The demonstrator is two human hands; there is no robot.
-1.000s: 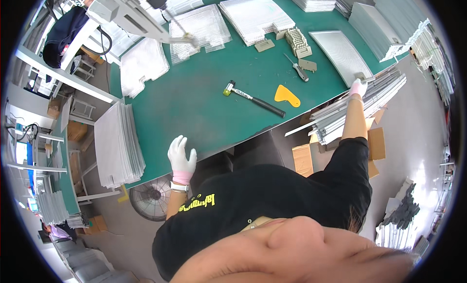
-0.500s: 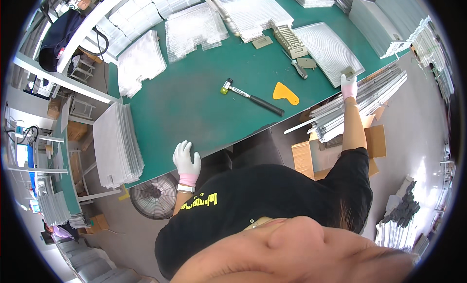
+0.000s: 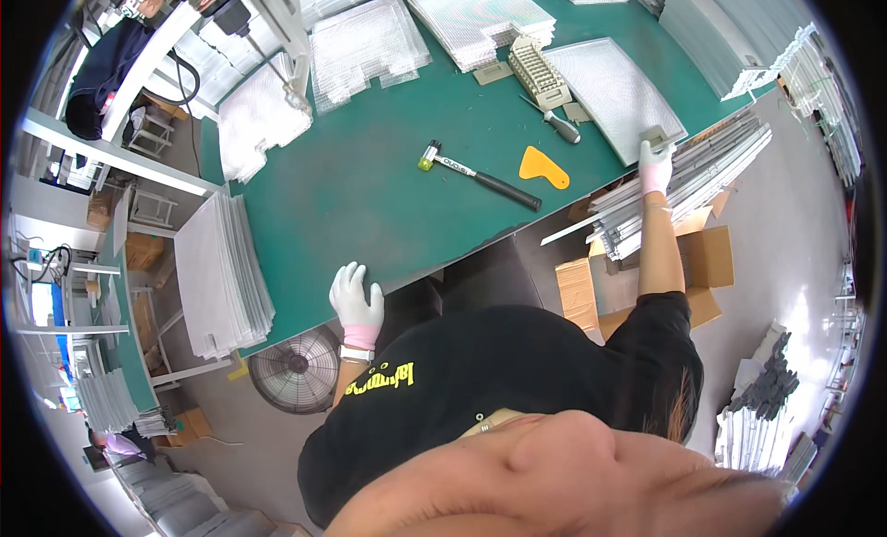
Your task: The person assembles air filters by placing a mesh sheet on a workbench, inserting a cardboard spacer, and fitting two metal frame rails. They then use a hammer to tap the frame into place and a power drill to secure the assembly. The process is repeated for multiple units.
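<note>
My left hand (image 3: 357, 299), in a white glove with a pink cuff, rests at the front edge of the green table with its fingers apart and nothing in it. At the near right corner of a white mesh panel (image 3: 614, 89), my gloved right hand (image 3: 655, 170) pinches a small beige plate (image 3: 654, 135), which lies over the mesh; its fingertips are partly hidden. Left of that panel are a beige slotted block (image 3: 540, 73), a screwdriver (image 3: 562, 126) and another beige plate (image 3: 576, 112). A yellow scraper (image 3: 543, 168) and a black-handled mallet (image 3: 487, 179) lie nearer the middle.
Stacked mesh sheets (image 3: 365, 48) line the far side, with another stack (image 3: 222, 274) at the left end. Overhead, a tool (image 3: 231, 18) hangs at upper left. Metal strips (image 3: 684, 186) jut above an open cardboard box (image 3: 707, 269). A floor fan (image 3: 296, 369) stands below the table.
The view has shifted slightly, and the hanging tool now shows at upper left. My right hand has shifted slightly left in the picture, staying at the plate. My left hand has hardly moved.
</note>
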